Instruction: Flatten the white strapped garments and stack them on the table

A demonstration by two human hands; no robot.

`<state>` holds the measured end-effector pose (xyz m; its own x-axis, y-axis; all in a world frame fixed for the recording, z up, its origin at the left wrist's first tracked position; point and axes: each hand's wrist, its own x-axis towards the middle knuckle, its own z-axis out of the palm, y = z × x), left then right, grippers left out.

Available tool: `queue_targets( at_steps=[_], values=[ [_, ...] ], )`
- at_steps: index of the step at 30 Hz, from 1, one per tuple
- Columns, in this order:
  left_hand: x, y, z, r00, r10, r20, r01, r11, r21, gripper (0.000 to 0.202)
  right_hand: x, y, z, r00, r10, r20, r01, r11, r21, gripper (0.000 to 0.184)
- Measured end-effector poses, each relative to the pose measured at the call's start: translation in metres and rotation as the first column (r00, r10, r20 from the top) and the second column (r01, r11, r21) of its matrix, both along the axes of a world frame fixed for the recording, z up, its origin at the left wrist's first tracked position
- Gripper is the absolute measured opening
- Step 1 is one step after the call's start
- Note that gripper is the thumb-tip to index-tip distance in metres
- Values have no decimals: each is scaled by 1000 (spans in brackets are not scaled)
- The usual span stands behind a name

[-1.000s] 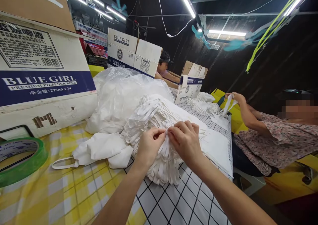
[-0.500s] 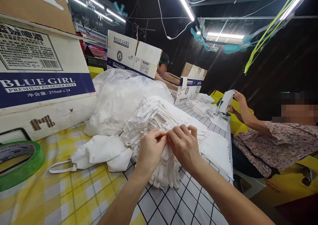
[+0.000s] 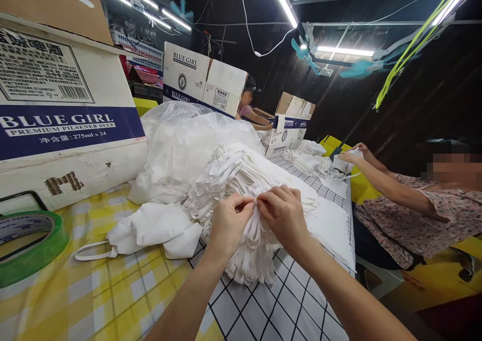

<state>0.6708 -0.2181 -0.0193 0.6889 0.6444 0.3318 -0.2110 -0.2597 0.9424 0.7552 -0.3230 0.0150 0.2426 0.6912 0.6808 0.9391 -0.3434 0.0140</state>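
My left hand [image 3: 229,226] and my right hand [image 3: 285,219] meet over a thick pile of white fabric pieces with looped straps [image 3: 229,178]. Thumb and fingertips of both hands are pinched together, almost touching, on a small bit of white strap [image 3: 256,202]. Its full shape is hidden by the fingers. More strap loops [image 3: 250,268] hang down below my hands onto the black-and-white grid cloth [image 3: 256,311]. Left of the pile lies a loose white fabric piece [image 3: 150,228] with one strap loop stretched out. Flat white fabric [image 3: 335,225] spreads to the right, behind my right forearm.
A clear plastic bag [image 3: 196,140] of white items sits behind the pile. Beer cartons [image 3: 71,125] stand at left and behind. Green tape [image 3: 56,243] lies on the yellow checked cloth [image 3: 113,301]. A co-worker [image 3: 422,205] handles white fabric at right; another person [image 3: 248,110] is behind.
My hands stay nearly in place, with the right fingers slightly shifted and the white strap showing more between the fingertips. The co-worker at right has lowered and turned the white fabric.
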Motion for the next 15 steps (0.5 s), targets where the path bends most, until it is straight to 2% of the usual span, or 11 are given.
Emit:
queue_targets(
  at_steps=[6,10,12,15],
  values=[
    [-5,-6,7,990,133,-39,-124,974,188,16,0,-3,4,996,31,87,-25,997,-73,18],
    [-6,-9,11,982,186,-30,-171,946,276,17,-2,1,1,979,24,204,-8,997,-80,22],
    [-6,-8,10,983,180,-36,-164,951,263,16,-2,5,-3,973,28,229,-15,998,-56,23],
    [-3,-4,6,994,103,-46,-95,983,156,16,0,9,-9,986,27,164,-32,999,27,21]
  ],
)
